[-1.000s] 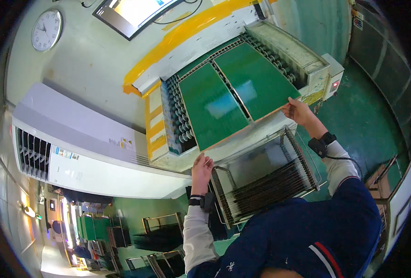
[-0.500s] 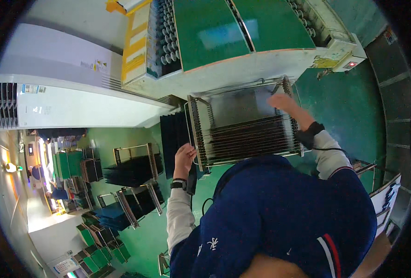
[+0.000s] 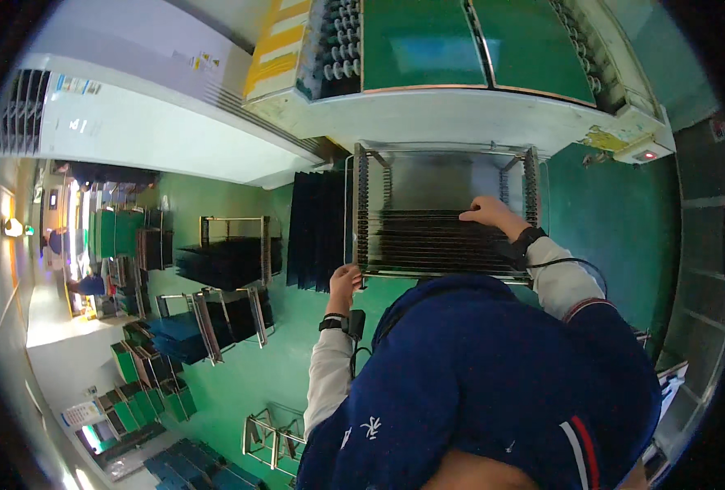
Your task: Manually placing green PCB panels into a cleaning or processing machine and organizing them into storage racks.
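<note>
Before me stands a metal slotted rack [image 3: 361, 204] filled in its near part with dark thin panels [image 3: 444, 245] set in rows. My right hand [image 3: 493, 216] is over the rack, thumb and fingertips pinched at the top edge of the farthest panel in the row. My left hand [image 3: 346, 280] is at the rack's near left corner, its fingers curled beside the frame; what they hold, if anything, is hidden. Beyond the rack, two green boards [image 3: 424, 45] lie flat on a roller conveyor [image 3: 342, 41].
Several dark panels [image 3: 313, 229] stand left of the rack. Farther left are more racks with dark panels [image 3: 223, 263] on the green floor [image 3: 297, 359]. A white cabinet [image 3: 174, 135] fills the upper left. An empty metal frame [image 3: 274, 437] stands lower left. Other people work far left.
My right hand has come from the rack's far right corner nearer to me, onto the panels' edge. My left hand stays by the rack's left side. The whole view has shifted.
</note>
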A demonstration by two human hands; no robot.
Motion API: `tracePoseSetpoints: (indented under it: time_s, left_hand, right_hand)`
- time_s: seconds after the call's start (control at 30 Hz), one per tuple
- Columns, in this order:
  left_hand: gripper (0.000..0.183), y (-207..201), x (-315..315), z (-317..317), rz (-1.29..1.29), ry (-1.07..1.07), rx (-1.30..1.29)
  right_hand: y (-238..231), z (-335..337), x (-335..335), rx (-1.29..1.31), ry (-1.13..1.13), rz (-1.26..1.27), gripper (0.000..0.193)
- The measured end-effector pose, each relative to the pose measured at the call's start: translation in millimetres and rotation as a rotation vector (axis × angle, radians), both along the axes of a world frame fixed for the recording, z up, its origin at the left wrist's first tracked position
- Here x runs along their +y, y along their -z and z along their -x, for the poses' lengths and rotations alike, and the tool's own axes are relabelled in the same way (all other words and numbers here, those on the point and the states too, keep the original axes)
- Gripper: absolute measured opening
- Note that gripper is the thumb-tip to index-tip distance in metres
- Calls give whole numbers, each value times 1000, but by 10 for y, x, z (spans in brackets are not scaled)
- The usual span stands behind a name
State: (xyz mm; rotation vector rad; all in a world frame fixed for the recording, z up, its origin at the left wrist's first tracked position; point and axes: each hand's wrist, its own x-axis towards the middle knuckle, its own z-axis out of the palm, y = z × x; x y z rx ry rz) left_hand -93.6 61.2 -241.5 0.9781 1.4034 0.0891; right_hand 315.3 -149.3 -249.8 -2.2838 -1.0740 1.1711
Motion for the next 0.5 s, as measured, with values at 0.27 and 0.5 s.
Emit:
tracePoseSetpoints:
  time_s: [0.27, 0.5]
  left_hand:
    - [36, -5, -40, -24, -10, 61, 26]
    - [39, 27, -82, -2, -53, 101, 10]
  right_hand:
    - [68, -42, 34, 7, 26, 38, 61]
    - [-135, -44, 93, -36, -13, 16, 62]
